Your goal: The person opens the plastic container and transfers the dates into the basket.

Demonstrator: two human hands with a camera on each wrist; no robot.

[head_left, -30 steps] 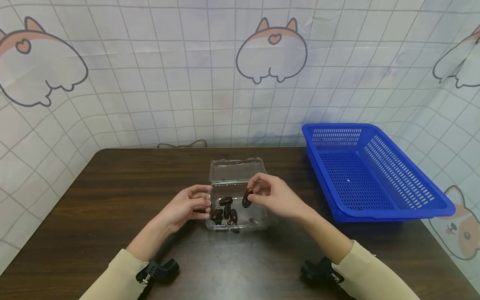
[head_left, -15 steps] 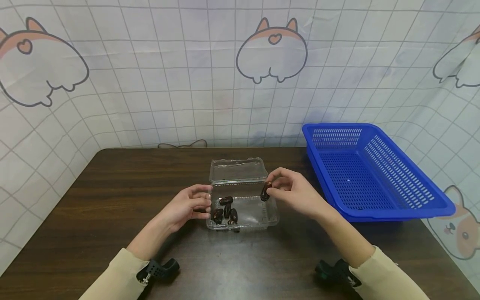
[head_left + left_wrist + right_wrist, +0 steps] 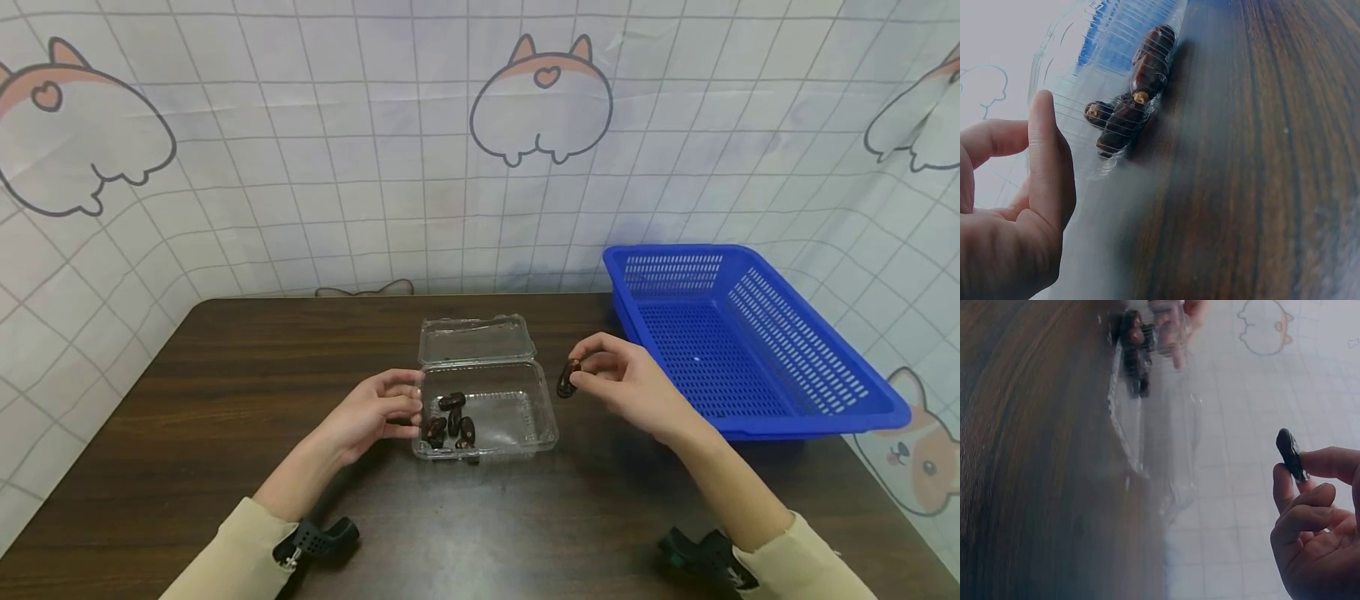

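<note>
A clear plastic clamshell box (image 3: 513, 412) stands on the table with its lid (image 3: 476, 340) raised at the back. Several dark brown dates (image 3: 454, 419) lie in its left part; in the left wrist view the dates (image 3: 1150, 65) show through the ribbed wall. My left hand (image 3: 375, 415) rests its fingertips against the box's left side. Just off the box's right side, above the table, my right hand (image 3: 633, 392) pinches one date (image 3: 567, 378) between thumb and fingers. In the right wrist view that date (image 3: 1291, 456) points upward from the fingertips.
A blue perforated plastic basket (image 3: 705, 358) stands at the right, its near left side close behind my right hand. The dark wooden table (image 3: 247, 375) ends at a white gridded curtain (image 3: 360, 208) with cartoon drawings at the back and sides.
My right hand has lifted the date out of the box and carried it right, past the box's right rim. My left hand and the box have stayed put.
</note>
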